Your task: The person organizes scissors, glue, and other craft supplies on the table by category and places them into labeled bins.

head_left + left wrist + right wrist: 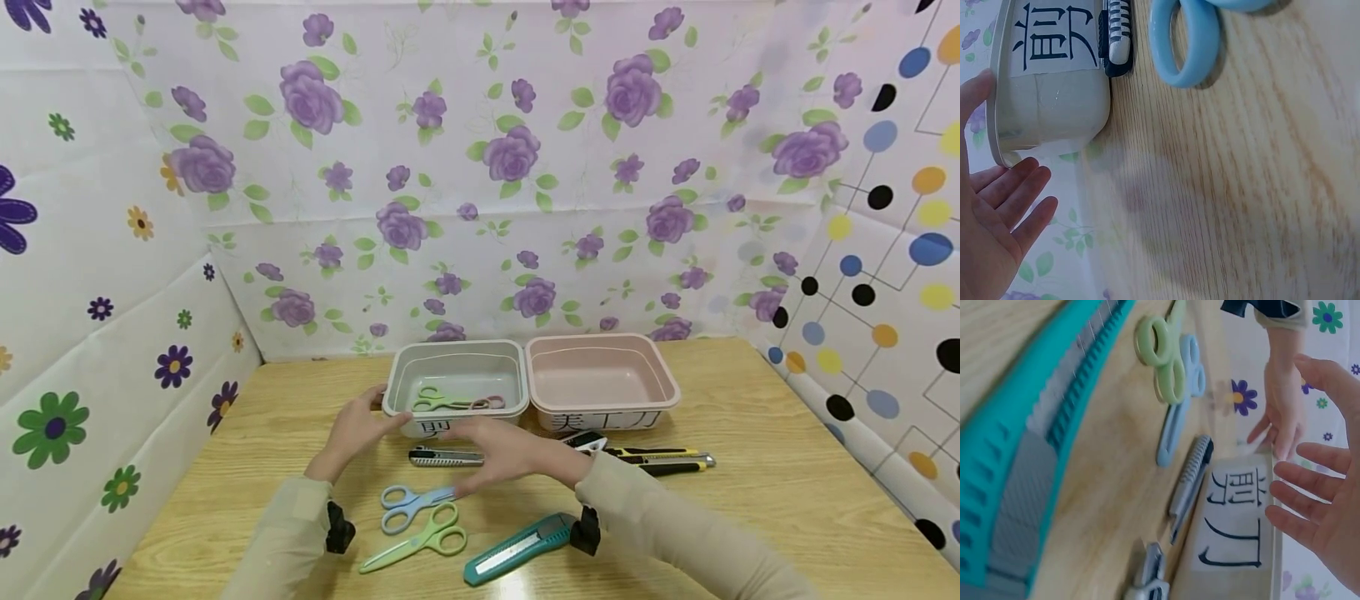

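My left hand (356, 435) touches the left end of the grey bin (417, 367), thumb near its front corner and fingers extended at the rim in the left wrist view. In front of the same bin hovers my right hand (504, 457), fingers spread and holding nothing. Its fingertips overlap the bin's rim in the right wrist view. Inside the bin lie green scissors (442, 403) and a pink-handled pair (487, 402). A paper label (1235, 519) with black characters covers the bin's front. Blue scissors (405, 507) and light green scissors (427, 540) lie nearer on the table.
To the right stands a pink bin (600, 375), also labelled. A black-and-white box cutter (446, 457), another cutter (588, 441) and yellow-and-black cutters (667, 467) lie before the bins. A teal utility knife (517, 548) lies at the front. Patterned cloth (480, 192) walls the table.
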A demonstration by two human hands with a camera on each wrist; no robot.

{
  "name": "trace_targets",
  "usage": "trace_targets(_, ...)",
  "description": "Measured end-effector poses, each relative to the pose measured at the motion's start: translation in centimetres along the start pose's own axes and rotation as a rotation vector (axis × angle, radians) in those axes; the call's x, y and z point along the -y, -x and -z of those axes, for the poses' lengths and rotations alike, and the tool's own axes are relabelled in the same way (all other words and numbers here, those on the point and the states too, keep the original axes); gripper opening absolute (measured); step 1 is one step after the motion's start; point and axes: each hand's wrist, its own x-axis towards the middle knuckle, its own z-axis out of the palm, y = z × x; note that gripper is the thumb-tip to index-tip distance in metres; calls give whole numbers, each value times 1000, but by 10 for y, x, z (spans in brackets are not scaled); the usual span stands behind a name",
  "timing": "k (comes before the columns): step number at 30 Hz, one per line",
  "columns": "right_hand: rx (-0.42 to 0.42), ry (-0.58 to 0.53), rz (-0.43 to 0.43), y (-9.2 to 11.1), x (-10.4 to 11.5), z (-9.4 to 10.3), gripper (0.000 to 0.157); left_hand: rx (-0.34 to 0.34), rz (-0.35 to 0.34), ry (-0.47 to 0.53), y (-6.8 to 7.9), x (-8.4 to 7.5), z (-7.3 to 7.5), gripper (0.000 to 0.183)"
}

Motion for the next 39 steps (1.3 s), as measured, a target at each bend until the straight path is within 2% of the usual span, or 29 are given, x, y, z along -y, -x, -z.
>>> trace_targets(9, 20, -42, -4, 1, 8, -13, 66, 9, -9, 2, 0, 1, -1, 69)
trace_targets(20, 52, -5, -1, 5, 15, -29, 70, 5, -4, 6, -1, 2, -1, 70)
trace_targets(31, 105, 72, 88, 1, 22, -38, 62, 3, -8, -20, -2, 4, -1, 70)
trace_targets(39, 154, 111, 61, 2, 23, -49, 68, 6, -4, -21, 0, 1, -1, 74)
